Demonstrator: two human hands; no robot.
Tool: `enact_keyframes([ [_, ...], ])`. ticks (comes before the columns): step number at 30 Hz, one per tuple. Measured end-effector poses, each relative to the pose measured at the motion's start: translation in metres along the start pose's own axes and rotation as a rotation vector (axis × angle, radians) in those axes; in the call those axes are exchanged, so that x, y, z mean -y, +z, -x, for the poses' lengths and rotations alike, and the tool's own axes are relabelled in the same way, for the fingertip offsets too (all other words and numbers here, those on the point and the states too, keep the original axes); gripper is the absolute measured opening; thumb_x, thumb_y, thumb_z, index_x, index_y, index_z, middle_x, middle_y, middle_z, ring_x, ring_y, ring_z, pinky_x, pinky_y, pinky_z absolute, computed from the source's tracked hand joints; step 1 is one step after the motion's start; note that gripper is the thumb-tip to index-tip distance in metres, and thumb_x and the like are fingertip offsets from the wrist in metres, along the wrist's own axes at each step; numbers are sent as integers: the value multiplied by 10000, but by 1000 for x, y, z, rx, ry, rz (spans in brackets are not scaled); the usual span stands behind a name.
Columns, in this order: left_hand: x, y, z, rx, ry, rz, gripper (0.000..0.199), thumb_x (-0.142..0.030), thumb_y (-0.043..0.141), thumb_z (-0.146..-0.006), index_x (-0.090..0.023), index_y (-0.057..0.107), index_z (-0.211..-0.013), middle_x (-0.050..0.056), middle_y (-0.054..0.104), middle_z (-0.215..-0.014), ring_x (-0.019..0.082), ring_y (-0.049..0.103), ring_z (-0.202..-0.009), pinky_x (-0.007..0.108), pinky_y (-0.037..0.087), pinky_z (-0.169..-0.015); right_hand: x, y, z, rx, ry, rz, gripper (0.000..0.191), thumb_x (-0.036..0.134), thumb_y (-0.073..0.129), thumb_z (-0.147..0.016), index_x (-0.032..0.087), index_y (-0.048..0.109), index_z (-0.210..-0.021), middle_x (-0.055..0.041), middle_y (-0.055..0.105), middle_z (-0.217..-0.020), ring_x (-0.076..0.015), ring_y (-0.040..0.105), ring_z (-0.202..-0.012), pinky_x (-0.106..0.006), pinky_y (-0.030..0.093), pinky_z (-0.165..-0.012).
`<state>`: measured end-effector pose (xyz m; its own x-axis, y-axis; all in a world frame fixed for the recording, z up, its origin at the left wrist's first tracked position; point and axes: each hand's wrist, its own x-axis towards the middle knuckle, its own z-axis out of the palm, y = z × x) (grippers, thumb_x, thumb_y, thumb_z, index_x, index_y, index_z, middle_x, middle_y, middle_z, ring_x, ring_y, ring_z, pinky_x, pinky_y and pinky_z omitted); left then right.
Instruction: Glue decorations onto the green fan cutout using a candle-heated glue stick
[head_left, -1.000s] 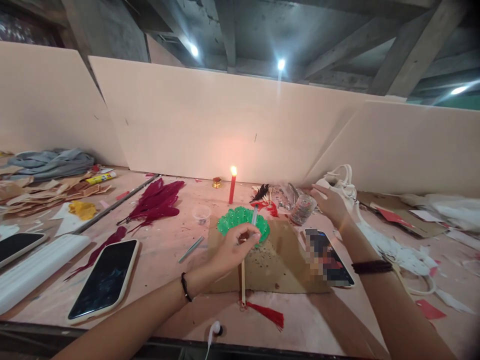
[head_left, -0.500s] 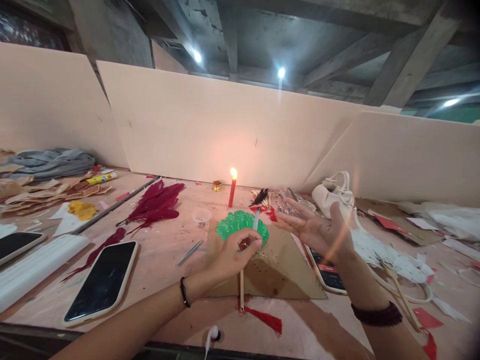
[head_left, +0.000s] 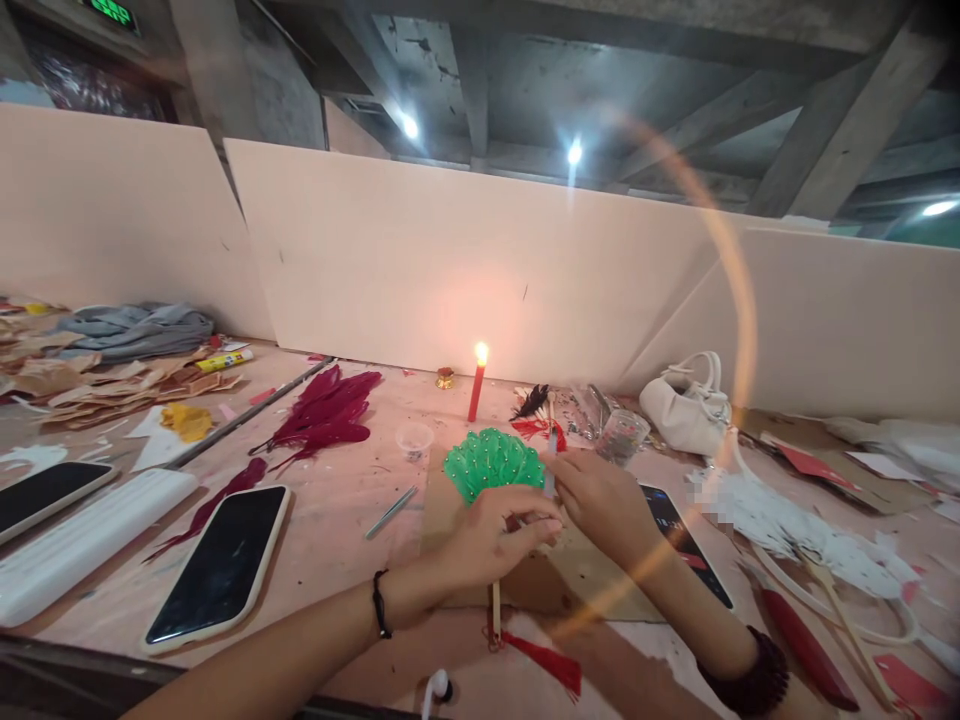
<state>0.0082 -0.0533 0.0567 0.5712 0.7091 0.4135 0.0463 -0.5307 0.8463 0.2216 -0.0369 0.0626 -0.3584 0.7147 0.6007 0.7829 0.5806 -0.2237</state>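
A green feather fan (head_left: 491, 462) dotted with small beads lies on brown cardboard (head_left: 600, 590), its wooden handle (head_left: 496, 605) pointing toward me and ending in a red tassel (head_left: 551, 662). My left hand (head_left: 502, 535) is over the fan's lower part, fingers curled; what it holds is too small to make out. Beside it, my right hand (head_left: 600, 500) pinches a thin greyish-white stick (head_left: 550, 465) at the fan's right edge. A lit red candle (head_left: 476, 390) stands upright behind the fan.
Phones lie at left (head_left: 221, 565) and right (head_left: 686, 545), near metal tweezers (head_left: 391, 512) and a clear cup (head_left: 414, 440). Dark red feathers (head_left: 322, 410) are back left. A white bag (head_left: 682, 410), white feathers (head_left: 817, 515) and a red-handled tool (head_left: 806, 640) are right.
My right hand has moved left and down from its spread, raised pose and closed on the stick, which was in my left hand. The view has shifted slightly.
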Motion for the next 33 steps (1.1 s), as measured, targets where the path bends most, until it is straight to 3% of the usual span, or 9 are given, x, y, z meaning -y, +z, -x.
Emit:
enact_keyframes([
  [3,-4,-4,-2,-3,-46,69,337,-449,573,-1022,-196,731,-867,59,722,-860,189,644,-795,294,453,-694,-16,-6,-10,-67,131,-92,254,312,562,-967,272,774,-1103,-104,802,-1008,-306,714,-914,-402,528,-784],
  [6,-6,-16,-5,-49,-89,25,338,-459,541,-1028,-200,662,-849,24,655,-770,166,595,-715,278,435,-656,-29,-12,-23,-107,268,-253,366,507,504,-1018,263,772,-968,-60,771,-811,-260,686,-706,-368,501,-644],
  [9,-7,-29,-7,-134,-87,-45,341,-393,481,-1013,-206,529,-732,-7,543,-717,150,517,-682,276,403,-649,-38,-14,-40,-142,390,-459,612,685,359,-1031,246,767,-909,13,557,-512,-189,512,-445,-322,389,-463],
  [11,-4,-34,-6,-183,-131,-3,305,-354,452,-967,-215,452,-695,-17,488,-696,146,471,-654,279,380,-627,-44,-14,-57,-177,439,-589,653,757,365,-992,245,760,-906,42,464,-480,-167,446,-412,-311,364,-432],
  [14,8,-36,-2,-236,-250,154,216,-346,423,-901,-227,408,-722,-26,459,-677,143,421,-612,272,342,-575,-51,-9,-87,-248,478,-747,565,769,515,-926,249,734,-912,30,551,-586,-167,561,-536,-295,464,-514],
  [17,25,-34,3,-261,-377,310,182,-376,421,-896,-230,409,-787,-42,444,-661,134,376,-582,251,292,-535,-54,6,-116,-321,511,-851,455,659,593,-967,216,697,-997,13,653,-737,-164,650,-675,-302,544,-634],
  [23,50,-35,12,-318,-347,420,149,-356,497,-893,-221,448,-850,-44,445,-731,118,378,-627,218,289,-554,-38,53,-151,-382,514,-943,299,439,643,-1038,168,680,-1159,-55,717,-1085,-188,708,-916,-371,609,-804],
  [28,47,-38,10,-308,-311,263,287,-462,649,-878,-205,527,-843,-46,450,-715,123,396,-641,234,301,-582,-22,74,-157,-355,465,-956,285,392,668,-1029,176,679,-1215,-76,705,-1196,-212,704,-1010,-404,614,-861],
  [33,49,-37,8,-332,-213,52,300,-470,709,-851,-181,664,-787,28,626,-794,186,551,-778,292,419,-715,-16,82,-154,-312,445,-951,293,370,679,-1023,180,669,-1245,-87,684,-1266,-226,695,-1059,-426,609,-896],
])
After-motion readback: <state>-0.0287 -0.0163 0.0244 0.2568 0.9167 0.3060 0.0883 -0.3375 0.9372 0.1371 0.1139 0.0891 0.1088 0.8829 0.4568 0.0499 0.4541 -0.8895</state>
